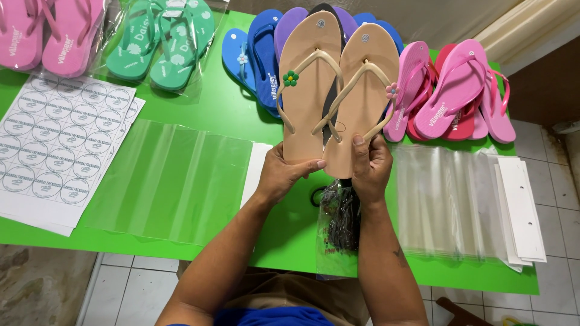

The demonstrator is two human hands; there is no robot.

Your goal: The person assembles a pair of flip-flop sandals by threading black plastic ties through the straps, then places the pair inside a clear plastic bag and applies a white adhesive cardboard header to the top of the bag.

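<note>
Green table (199,108), tan flip-flops (335,90) with flower charms.

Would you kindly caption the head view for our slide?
Both hands hold tan flip-flops above a green table.

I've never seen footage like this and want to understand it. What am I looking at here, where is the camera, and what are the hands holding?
There is no machine: a camera worn on a person's head looks down at their two bare hands over a green table. The left hand and right hand each grip the heel of a beige flip-flop, the pair held side by side. Behind lie blue and purple flip-flops and pink flip-flops; bagged green flip-flops sit at the far left. Nearer are a sheet of round stickers, clear plastic bags and white card strips.
</note>
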